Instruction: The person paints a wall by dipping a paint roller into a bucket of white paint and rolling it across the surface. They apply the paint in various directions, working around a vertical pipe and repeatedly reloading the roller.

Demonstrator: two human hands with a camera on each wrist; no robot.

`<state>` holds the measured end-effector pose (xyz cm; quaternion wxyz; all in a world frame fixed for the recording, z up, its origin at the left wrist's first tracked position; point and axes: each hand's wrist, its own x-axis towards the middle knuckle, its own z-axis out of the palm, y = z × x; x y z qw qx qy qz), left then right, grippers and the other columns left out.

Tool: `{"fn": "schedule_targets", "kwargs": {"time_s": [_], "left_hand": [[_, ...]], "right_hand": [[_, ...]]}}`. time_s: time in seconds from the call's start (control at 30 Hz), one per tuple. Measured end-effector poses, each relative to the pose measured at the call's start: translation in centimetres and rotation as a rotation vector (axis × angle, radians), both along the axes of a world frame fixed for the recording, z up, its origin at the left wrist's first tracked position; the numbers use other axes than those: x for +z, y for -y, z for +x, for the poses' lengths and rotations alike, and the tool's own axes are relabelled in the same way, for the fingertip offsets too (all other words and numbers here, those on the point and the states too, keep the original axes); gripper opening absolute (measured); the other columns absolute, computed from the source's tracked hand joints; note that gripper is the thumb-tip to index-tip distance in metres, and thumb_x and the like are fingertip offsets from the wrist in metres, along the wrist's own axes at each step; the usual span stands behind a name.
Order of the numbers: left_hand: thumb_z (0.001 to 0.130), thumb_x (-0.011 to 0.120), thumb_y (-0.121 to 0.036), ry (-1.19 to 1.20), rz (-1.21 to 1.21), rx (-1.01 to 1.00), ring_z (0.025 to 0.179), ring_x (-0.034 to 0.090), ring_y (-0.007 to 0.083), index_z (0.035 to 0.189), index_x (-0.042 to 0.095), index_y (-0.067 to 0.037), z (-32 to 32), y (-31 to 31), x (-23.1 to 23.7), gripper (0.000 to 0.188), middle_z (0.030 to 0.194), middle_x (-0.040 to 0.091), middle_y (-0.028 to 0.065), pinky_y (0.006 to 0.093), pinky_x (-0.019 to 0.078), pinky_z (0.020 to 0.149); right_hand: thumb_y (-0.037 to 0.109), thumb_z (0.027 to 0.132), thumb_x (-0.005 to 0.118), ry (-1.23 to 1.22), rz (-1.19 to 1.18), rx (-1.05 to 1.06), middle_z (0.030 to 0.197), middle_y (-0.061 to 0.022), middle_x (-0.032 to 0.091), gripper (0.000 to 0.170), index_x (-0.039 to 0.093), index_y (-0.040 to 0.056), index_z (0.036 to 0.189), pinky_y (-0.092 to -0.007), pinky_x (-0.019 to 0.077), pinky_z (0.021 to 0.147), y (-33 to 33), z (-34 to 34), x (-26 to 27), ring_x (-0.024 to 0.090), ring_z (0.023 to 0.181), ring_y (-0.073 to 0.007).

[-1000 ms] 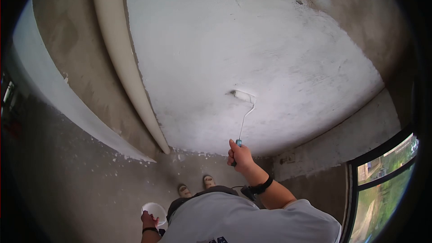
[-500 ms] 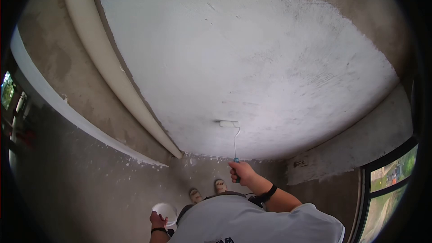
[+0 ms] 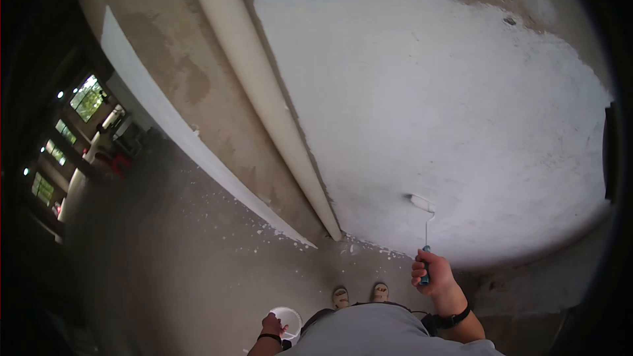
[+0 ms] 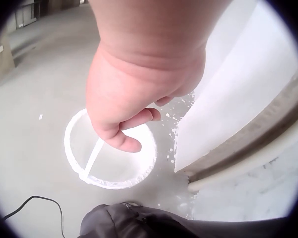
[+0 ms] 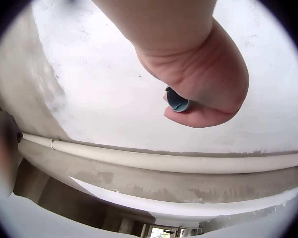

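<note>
My right hand (image 3: 440,279) curls round the teal handle (image 3: 426,269) of a paint roller. Its white roller sleeve (image 3: 422,203) lies against the lower part of a whitened wall (image 3: 395,105), joined to the handle by a thin bent wire frame. In the right wrist view only the dark butt end of the handle (image 5: 178,100) shows in the fist. At my left side, low down, the left hand (image 3: 271,324) holds a white bucket (image 3: 298,322) by its bail handle (image 4: 93,159). The bucket's rim (image 4: 120,185) is coated with white paint, and its inside looks white.
A pale vertical pipe (image 3: 264,95) runs beside the whitened wall. Left of it are bare plaster (image 3: 198,86) and a white strip (image 3: 178,125). White drips spot the grey floor (image 3: 198,270) near my sandalled feet (image 3: 380,292). A black cable (image 4: 37,197) lies on the floor.
The roller has moved down the wall compared with a second ago, with the right hand still gripping it. My head view has swung left. The bucket stays in the left hand.
</note>
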<state>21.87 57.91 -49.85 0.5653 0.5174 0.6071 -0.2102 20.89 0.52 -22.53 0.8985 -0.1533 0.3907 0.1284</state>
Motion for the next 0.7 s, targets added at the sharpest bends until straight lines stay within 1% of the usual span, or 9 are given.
{"fn": "schedule_targets", "kwargs": {"time_s": [0.1,0.17,0.27,0.3,0.33,0.4,0.43,0.6,0.7], "left_hand": [[0.098,0.050,-0.031,0.161,-0.064,0.035,0.070,0.051,0.0190,0.120,0.056,-0.016,-1.9,-2.3,-5.3,0.027,0.097,0.056,0.0069,0.0556,0.0540,0.083],[0.099,0.052,-0.029,0.376,0.185,-1.011,0.076,0.054,0.0211,0.121,0.057,-0.014,-1.6,-4.7,-8.9,0.028,0.098,0.058,0.0087,0.0553,0.0562,0.081],[0.099,0.051,-0.027,0.302,0.101,-0.460,0.077,0.055,0.0220,0.121,0.057,-0.012,-1.1,-3.4,-9.6,0.027,0.101,0.058,0.0096,0.0548,0.0572,0.081],[0.099,0.050,-0.025,0.265,0.404,-1.323,0.076,0.055,0.0219,0.119,0.057,-0.009,-1.1,-1.5,-2.9,0.027,0.100,0.059,0.0102,0.0552,0.0581,0.078],[0.099,0.050,-0.025,0.266,0.407,-1.322,0.076,0.055,0.0219,0.119,0.057,-0.009,-0.6,-0.4,-2.2,0.027,0.100,0.059,0.0102,0.0552,0.0581,0.078],[0.098,0.052,-0.026,0.204,0.036,-0.334,0.069,0.053,0.0214,0.117,0.056,-0.007,0.4,1.2,-1.4,0.028,0.099,0.059,0.0110,0.0550,0.0585,0.074],[0.097,0.052,-0.026,0.138,-0.014,-0.152,0.065,0.051,0.0211,0.116,0.056,-0.007,1.6,2.5,1.8,0.027,0.096,0.058,0.0111,0.0553,0.0584,0.074],[0.098,0.049,-0.023,0.127,-0.053,-0.129,0.066,0.052,0.0216,0.113,0.057,-0.007,3.1,2.9,1.2,0.024,0.092,0.057,0.0108,0.0554,0.0584,0.074],[0.096,0.047,-0.024,0.060,0.000,-0.096,0.069,0.052,0.0225,0.111,0.057,-0.009,4.6,3.8,1.4,0.024,0.088,0.055,0.0103,0.0568,0.0573,0.078]], "right_hand": [[0.034,0.102,0.055,0.087,0.130,-0.029,0.067,0.0054,0.047,0.024,0.055,0.0195,0.082,-0.0336,0.0383,0.050,0.3,-0.4,-1.0,0.046,0.053,-0.0112],[0.032,0.101,0.054,0.095,0.082,-0.016,0.067,0.0050,0.047,0.023,0.055,0.0191,0.083,-0.0336,0.0380,0.050,0.2,-0.4,0.7,0.047,0.053,-0.0114],[0.031,0.100,0.055,0.043,-0.058,-0.048,0.058,0.0106,0.043,0.027,0.054,0.0225,0.074,-0.0280,0.0361,0.047,0.0,-0.8,3.1,0.043,0.046,-0.0071],[0.030,0.100,0.054,0.056,-0.034,-0.046,0.058,0.0110,0.043,0.026,0.055,0.0227,0.074,-0.0281,0.0369,0.047,0.6,-1.0,4.0,0.045,0.047,-0.0065],[0.029,0.099,0.053,0.068,-0.011,-0.046,0.057,0.0113,0.043,0.026,0.055,0.0228,0.074,-0.0283,0.0377,0.047,1.2,-1.2,4.7,0.047,0.048,-0.0058],[0.028,0.100,0.050,0.143,0.066,-0.075,0.061,0.0096,0.048,0.024,0.058,0.0207,0.078,-0.0300,0.0402,0.047,1.3,-2.1,7.2,0.051,0.049,-0.0070],[0.025,0.103,0.048,0.112,-0.041,-0.079,0.062,0.0085,0.043,0.024,0.053,0.0193,0.080,-0.0276,0.0386,0.047,0.1,-1.9,10.9,0.046,0.048,-0.0067],[0.027,0.108,0.044,0.178,-0.162,-0.078,0.060,0.0060,0.037,0.030,0.043,0.0175,0.080,-0.0249,0.0405,0.044,0.0,-3.8,17.2,0.039,0.045,-0.0079],[0.027,0.102,0.046,0.342,0.027,-0.211,0.070,0.0038,0.055,0.022,0.061,0.0149,0.091,-0.0343,0.0424,0.047,2.0,-6.0,15.5,0.055,0.051,-0.0123]]}}
